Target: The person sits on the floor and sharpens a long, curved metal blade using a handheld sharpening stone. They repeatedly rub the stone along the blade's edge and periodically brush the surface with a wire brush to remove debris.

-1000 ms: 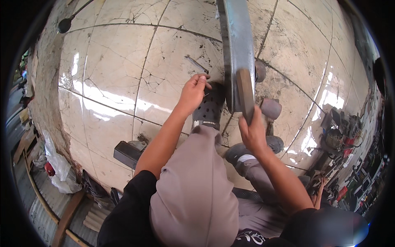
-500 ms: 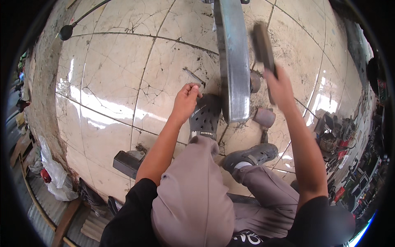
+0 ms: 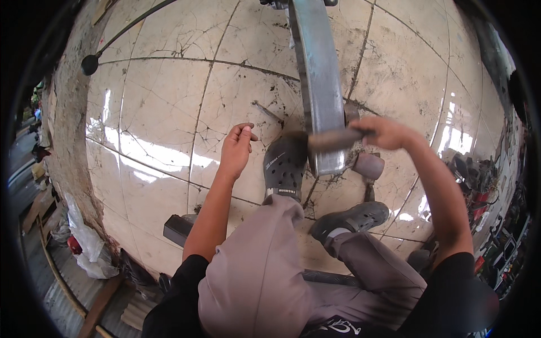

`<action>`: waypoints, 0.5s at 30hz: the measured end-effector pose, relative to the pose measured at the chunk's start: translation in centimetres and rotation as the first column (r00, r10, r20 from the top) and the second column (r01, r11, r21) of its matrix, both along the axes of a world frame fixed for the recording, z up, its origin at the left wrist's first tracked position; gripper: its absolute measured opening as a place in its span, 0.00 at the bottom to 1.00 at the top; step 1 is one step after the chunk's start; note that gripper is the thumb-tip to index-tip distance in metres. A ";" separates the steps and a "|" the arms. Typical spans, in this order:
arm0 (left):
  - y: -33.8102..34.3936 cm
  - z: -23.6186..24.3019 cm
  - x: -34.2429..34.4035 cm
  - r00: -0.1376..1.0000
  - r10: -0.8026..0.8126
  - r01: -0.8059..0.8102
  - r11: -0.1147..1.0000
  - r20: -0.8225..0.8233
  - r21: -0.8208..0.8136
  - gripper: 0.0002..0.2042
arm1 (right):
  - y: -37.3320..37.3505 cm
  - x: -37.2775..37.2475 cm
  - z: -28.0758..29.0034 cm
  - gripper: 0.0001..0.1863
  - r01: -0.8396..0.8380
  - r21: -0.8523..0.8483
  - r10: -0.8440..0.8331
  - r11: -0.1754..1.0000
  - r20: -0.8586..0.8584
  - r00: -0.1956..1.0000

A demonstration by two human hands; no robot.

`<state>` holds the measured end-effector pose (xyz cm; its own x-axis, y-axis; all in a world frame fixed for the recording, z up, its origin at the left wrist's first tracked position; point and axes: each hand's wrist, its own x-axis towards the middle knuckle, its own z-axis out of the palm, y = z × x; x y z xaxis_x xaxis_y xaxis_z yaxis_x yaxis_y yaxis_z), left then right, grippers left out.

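My right hand (image 3: 384, 133) grips a brown hand brush (image 3: 338, 140), blurred by motion. It lies across the near end of a long, shiny grey metal beam (image 3: 322, 73). From here I cannot tell whether the brush touches the metal. To the left of the beam, my left hand (image 3: 238, 147) hovers over the floor with its fingers loosely curled in and nothing visible in them. A thin metal rod (image 3: 267, 112) lies on the tiles beyond that hand.
Cracked beige tiles (image 3: 158, 107) make up the floor. My dark clogs (image 3: 283, 166) flank the beam's near end, beside a rusty cylinder (image 3: 369, 165). A dark box-shaped piece (image 3: 178, 229) sits by my left forearm. Tools and parts (image 3: 479, 186) crowd the right; a plastic bag (image 3: 90, 248) lies left.
My right hand has swung the brush from right of the beam down and left across its near end. My left hand has shifted slightly left and nearer to me.
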<state>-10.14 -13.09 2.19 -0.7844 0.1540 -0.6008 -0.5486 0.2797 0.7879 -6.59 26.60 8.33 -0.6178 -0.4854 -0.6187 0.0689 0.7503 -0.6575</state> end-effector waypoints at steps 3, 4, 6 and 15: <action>0.2 0.5 0.1 0.999 -0.045 0.046 0.999 0.026 -0.018 0.17 | 1.9 -3.7 -0.9 0.30 0.384 0.009 -0.382 0.923 -0.078 0.921; 0.4 0.5 0.0 0.998 -0.052 0.053 0.999 0.032 -0.003 0.17 | 2.1 -4.8 -1.5 0.30 0.529 -0.008 -0.523 0.849 -0.167 0.836; 0.8 0.4 0.0 0.997 -0.063 0.061 0.998 0.048 0.026 0.17 | 1.8 -6.0 -2.8 0.30 0.818 -0.113 -0.819 0.564 -0.197 0.538; -0.3 -0.2 0.3 0.999 -0.020 0.020 1.000 0.030 -0.009 0.16 | -1.6 -1.1 1.6 0.30 0.240 -0.043 -0.234 0.970 0.120 0.965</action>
<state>-9.83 -13.42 1.94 -0.7632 0.1640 -0.6250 -0.5658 0.2977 0.7689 -7.68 24.99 9.92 -0.6469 -0.3699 -0.6669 0.3166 0.6653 -0.6761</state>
